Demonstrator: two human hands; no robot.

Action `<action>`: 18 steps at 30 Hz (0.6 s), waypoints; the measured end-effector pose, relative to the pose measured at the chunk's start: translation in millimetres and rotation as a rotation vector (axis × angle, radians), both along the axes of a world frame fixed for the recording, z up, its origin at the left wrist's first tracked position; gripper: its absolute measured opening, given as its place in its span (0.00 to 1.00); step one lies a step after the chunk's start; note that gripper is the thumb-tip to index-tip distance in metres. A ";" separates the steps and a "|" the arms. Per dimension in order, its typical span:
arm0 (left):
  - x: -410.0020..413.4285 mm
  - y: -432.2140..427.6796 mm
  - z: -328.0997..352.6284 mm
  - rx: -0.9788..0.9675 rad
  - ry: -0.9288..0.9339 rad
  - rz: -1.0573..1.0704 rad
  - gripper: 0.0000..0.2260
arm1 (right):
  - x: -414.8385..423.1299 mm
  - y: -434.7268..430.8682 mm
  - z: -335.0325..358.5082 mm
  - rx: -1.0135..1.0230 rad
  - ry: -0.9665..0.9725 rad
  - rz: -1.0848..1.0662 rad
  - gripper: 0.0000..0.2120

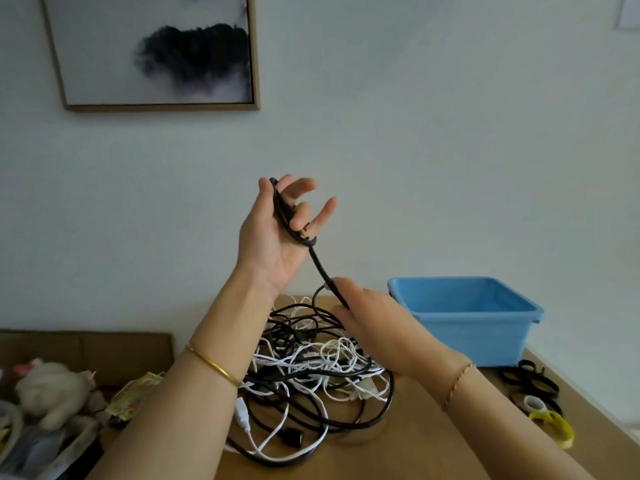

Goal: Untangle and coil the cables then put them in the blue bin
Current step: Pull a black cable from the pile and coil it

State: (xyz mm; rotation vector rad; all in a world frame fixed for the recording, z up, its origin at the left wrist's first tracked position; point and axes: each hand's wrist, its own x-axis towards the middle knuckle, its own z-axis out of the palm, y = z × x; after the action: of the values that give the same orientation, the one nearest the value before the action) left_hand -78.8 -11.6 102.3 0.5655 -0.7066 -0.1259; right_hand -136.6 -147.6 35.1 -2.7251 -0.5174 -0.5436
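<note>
A tangle of black and white cables (311,368) lies on the wooden table (408,445). My left hand (273,237) is raised above it, palm toward me, with loops of a black cable (320,266) wound between thumb and fingers. The cable runs down from that hand to my right hand (367,313), which grips it just above the pile. A blue bin (464,327) stands on the table to the right, behind my right hand; its visible inside holds nothing.
Black and yellow cable ties and a roll of tape (540,407) lie at the table's right edge. A cardboard box (86,348) with a plush toy (52,386) and packets stands left. A framed picture (156,53) hangs on the wall.
</note>
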 end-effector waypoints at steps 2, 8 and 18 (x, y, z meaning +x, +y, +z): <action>2.1 -0.7 -0.6 0.082 0.016 0.162 0.14 | -8.2 1.9 6.1 0.111 0.032 0.075 0.08; 5.1 -3.2 -17.3 0.502 -0.223 0.673 0.09 | -23.3 -1.1 16.8 0.240 0.066 0.120 0.05; -5.4 4.9 -28.5 1.305 -0.520 0.734 0.11 | -9.5 -44.5 63.9 0.015 -0.366 -0.105 0.09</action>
State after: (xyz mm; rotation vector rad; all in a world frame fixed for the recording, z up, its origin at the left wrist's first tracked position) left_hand -84.1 -6.7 73.8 2.1257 -0.8142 0.2943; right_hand -146.1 -192.2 99.0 -2.6573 -0.4533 -1.0797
